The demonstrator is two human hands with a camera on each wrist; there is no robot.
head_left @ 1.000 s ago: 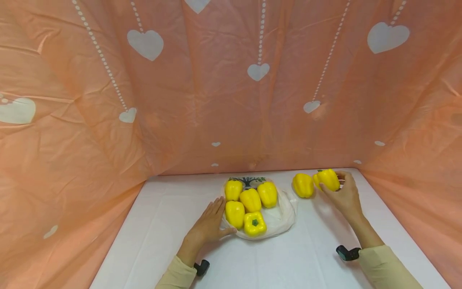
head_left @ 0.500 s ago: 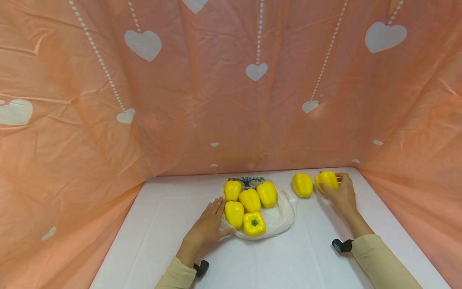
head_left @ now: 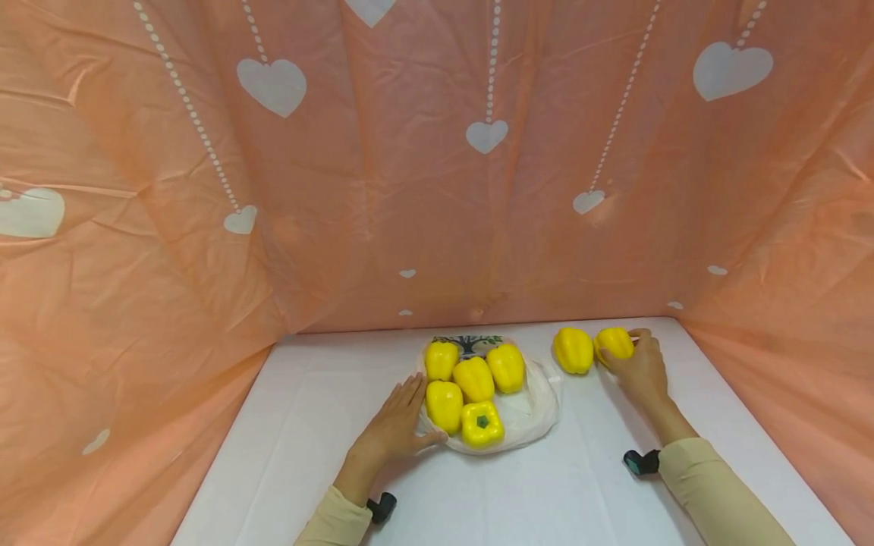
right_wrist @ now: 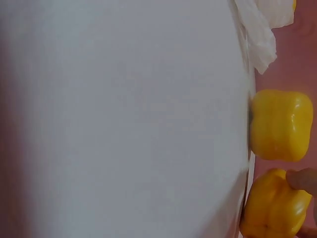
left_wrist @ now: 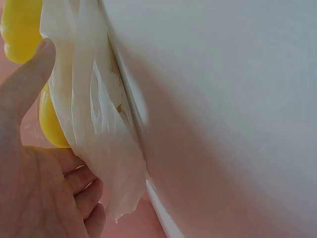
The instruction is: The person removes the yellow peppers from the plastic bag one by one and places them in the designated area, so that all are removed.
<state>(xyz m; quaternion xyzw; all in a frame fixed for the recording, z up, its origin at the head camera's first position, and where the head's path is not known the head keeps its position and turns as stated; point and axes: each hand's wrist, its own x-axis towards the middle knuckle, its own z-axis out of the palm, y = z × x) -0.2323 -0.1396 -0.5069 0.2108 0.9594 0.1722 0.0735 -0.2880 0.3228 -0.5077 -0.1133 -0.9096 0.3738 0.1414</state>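
My right hand [head_left: 642,373] grips a yellow bell pepper [head_left: 612,345] at the back right of the table; the right wrist view shows that pepper [right_wrist: 275,206] with a fingertip on it. Just left of it stands a second yellow bell pepper [head_left: 573,350]. My left hand [head_left: 394,425] rests with its fingers extended against the left side of a thin white plastic bag [head_left: 542,409]. Several yellow bell peppers [head_left: 473,379] sit within the bag's rolled-down rim, one with its green stem end facing out. In the left wrist view the thumb and fingers touch the bag film [left_wrist: 106,144].
The table [head_left: 519,500] has a white cover. An orange curtain [head_left: 437,227] with white hearts hangs behind it and along both sides. A printed tree picture [head_left: 467,345] shows at the bag's far edge.
The right hand has brought the gripped bell pepper slightly down and to the left, close to the table beside the other one. The left hand and the bag have stayed in place.
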